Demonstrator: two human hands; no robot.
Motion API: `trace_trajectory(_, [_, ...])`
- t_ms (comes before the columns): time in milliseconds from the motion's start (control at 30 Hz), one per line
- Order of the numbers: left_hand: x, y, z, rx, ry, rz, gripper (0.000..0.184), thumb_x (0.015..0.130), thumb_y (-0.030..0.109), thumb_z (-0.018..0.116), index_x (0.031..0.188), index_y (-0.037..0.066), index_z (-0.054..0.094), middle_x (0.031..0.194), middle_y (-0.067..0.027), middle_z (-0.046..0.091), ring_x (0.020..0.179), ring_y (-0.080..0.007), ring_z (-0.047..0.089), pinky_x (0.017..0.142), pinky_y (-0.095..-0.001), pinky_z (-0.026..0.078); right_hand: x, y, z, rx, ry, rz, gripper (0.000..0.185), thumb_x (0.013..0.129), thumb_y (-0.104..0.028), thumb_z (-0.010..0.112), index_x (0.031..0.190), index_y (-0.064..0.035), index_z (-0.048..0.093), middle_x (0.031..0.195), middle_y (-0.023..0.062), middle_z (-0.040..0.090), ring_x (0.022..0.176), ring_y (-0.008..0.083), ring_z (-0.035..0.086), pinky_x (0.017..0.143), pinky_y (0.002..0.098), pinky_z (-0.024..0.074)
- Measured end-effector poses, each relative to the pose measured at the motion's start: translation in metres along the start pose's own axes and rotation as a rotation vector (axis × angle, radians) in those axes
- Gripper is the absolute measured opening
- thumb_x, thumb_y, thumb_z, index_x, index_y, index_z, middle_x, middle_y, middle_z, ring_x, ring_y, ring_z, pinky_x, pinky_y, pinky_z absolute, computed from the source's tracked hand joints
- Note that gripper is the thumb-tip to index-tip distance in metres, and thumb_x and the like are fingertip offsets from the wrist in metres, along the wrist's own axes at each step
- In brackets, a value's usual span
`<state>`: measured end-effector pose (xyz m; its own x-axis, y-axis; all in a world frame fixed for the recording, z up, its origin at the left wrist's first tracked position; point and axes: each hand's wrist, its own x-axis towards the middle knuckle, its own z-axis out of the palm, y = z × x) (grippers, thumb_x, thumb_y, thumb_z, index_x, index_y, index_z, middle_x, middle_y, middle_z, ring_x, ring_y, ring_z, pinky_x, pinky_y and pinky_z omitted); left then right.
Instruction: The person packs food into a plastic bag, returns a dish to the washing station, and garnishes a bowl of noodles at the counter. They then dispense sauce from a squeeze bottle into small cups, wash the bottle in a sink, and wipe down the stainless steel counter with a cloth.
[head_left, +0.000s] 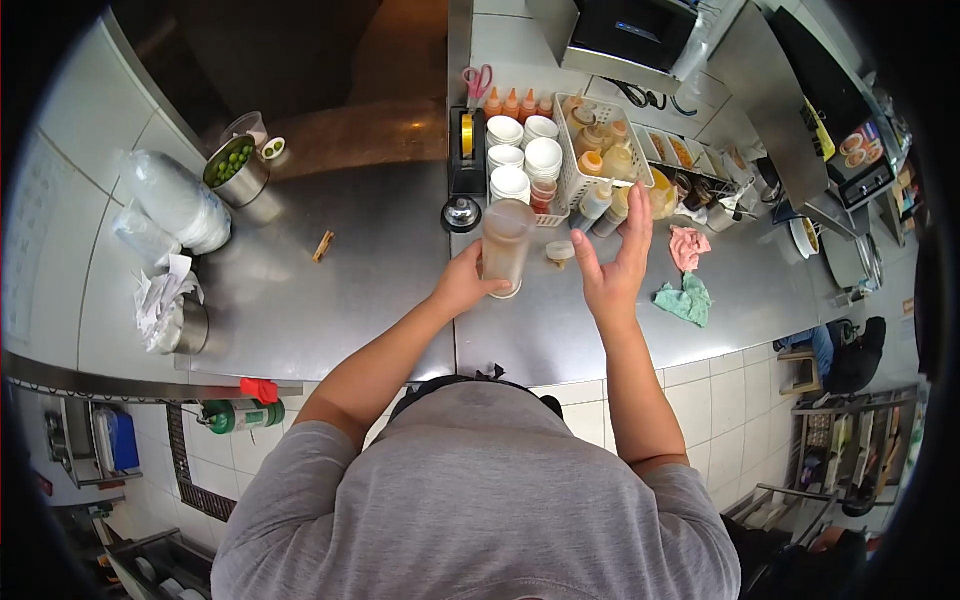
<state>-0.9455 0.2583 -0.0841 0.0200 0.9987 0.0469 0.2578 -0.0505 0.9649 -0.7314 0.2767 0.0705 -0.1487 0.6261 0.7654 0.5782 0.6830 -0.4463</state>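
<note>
My left hand is closed around the lower part of a tall translucent plastic container, held over the steel counter. The container is smeared by motion, so its exact kind and contents are hard to make out. To its right, my right hand is raised with thumb and fingers apart, holding nothing. Between the two hands, a small whitish piece like a cap lies on the counter. Just beyond my right fingers stand squeeze bottles.
White cups, a call bell and a white basket of bottles line the back. Pink and green cloths lie right. At left are a clothespin, a metal pot of limes and bagged plastic ware.
</note>
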Motion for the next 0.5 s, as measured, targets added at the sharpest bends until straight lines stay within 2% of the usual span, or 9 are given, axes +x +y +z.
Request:
trace_trajectory(33, [0.0, 0.001, -0.002, 0.006, -0.008, 0.002, 0.081, 0.068, 0.016, 0.084, 0.134, -0.001, 0.041, 0.126, -0.0175, 0.059, 0.114, -0.0266, 0.06, 0.096, -0.0352, 0.048, -0.005, 0.009, 0.001, -0.002, 0.008, 0.006, 0.083, 0.079, -0.024, 0.076, 0.145, -0.0026, 0.03, 0.148, 0.0227, 0.032, 0.134, 0.0392, 0.034, 0.108, 0.0473, 0.03])
trace_trajectory(100, [-0.005, 0.008, -0.008, -0.274, 0.065, -0.034, 0.069, 0.075, 0.012, 0.08, 0.131, 0.0, 0.042, 0.123, -0.015, 0.059, 0.113, -0.0234, 0.06, 0.097, -0.0344, 0.048, -0.017, 0.028, 0.004, -0.017, -0.022, 0.095, 0.078, 0.08, -0.02, 0.075, 0.143, -0.0024, 0.033, 0.145, 0.0223, 0.036, 0.132, 0.0389, 0.036, 0.108, 0.0462, 0.0303])
trace_trajectory(133, [-0.006, 0.01, -0.01, -0.269, 0.057, -0.037, 0.069, 0.075, 0.012, 0.08, 0.131, 0.0, 0.042, 0.123, -0.015, 0.059, 0.113, -0.0234, 0.06, 0.097, -0.0344, 0.048, -0.024, 0.035, 0.007, -0.018, -0.018, 0.105, 0.078, 0.08, -0.02, 0.075, 0.143, -0.0024, 0.033, 0.145, 0.0223, 0.036, 0.132, 0.0389, 0.036, 0.108, 0.0462, 0.0303])
trace_trajectory(200, [-0.009, 0.01, -0.018, -0.558, 0.163, -0.082, 0.055, 0.083, 0.007, 0.073, 0.129, 0.002, 0.043, 0.125, -0.0082, 0.057, 0.116, -0.0206, 0.057, 0.099, -0.0352, 0.047, -0.037, 0.049, 0.013, -0.038, -0.079, 0.191, 0.073, 0.08, -0.016, 0.073, 0.141, -0.0023, 0.036, 0.142, 0.0218, 0.039, 0.129, 0.0388, 0.038, 0.107, 0.0456, 0.0313])
trace_trajectory(233, [-0.013, 0.011, -0.022, -0.6, 0.191, -0.142, 0.048, 0.088, 0.014, 0.069, 0.128, 0.002, 0.045, 0.123, -0.0085, 0.058, 0.116, -0.02, 0.057, 0.1, -0.0363, 0.046, -0.044, 0.057, 0.019, -0.035, -0.075, 0.198, 0.073, 0.08, -0.016, 0.073, 0.141, -0.0023, 0.036, 0.142, 0.0218, 0.039, 0.129, 0.0388, 0.038, 0.107, 0.0456, 0.0313])
trace_trajectory(333, [-0.018, 0.0, -0.029, -0.747, 0.248, -0.264, 0.044, 0.091, 0.023, 0.066, 0.126, 0.003, 0.048, 0.123, -0.0088, 0.059, 0.115, -0.0208, 0.057, 0.1, -0.0373, 0.046, -0.064, 0.083, 0.044, -0.026, -0.135, 0.318, 0.072, 0.079, -0.012, 0.073, 0.141, -0.0027, 0.037, 0.141, 0.0215, 0.04, 0.129, 0.0389, 0.037, 0.107, 0.0457, 0.0322])
trace_trajectory(433, [-0.025, -0.004, -0.029, -0.827, 0.25, -0.29, 0.045, 0.092, 0.03, 0.065, 0.125, 0.003, 0.05, 0.122, -0.0094, 0.059, 0.115, -0.0223, 0.058, 0.102, -0.0386, 0.045, -0.083, 0.109, 0.072, -0.066, -0.186, 0.411, 0.075, 0.077, -0.015, 0.074, 0.141, -0.0031, 0.036, 0.143, 0.0211, 0.038, 0.13, 0.0389, 0.037, 0.108, 0.0459, 0.0323])
trace_trajectory(500, [-0.026, -0.007, -0.031, -0.921, 0.239, -0.304, 0.048, 0.092, 0.031, 0.065, 0.126, 0.002, 0.048, 0.123, -0.0103, 0.059, 0.116, -0.0235, 0.057, 0.102, -0.0395, 0.046, -0.088, 0.116, 0.082, -0.078, -0.259, 0.584, 0.082, 0.076, -0.022, 0.076, 0.144, -0.0041, 0.033, 0.146, 0.0206, 0.035, 0.132, 0.039, 0.035, 0.109, 0.0463, 0.0314])
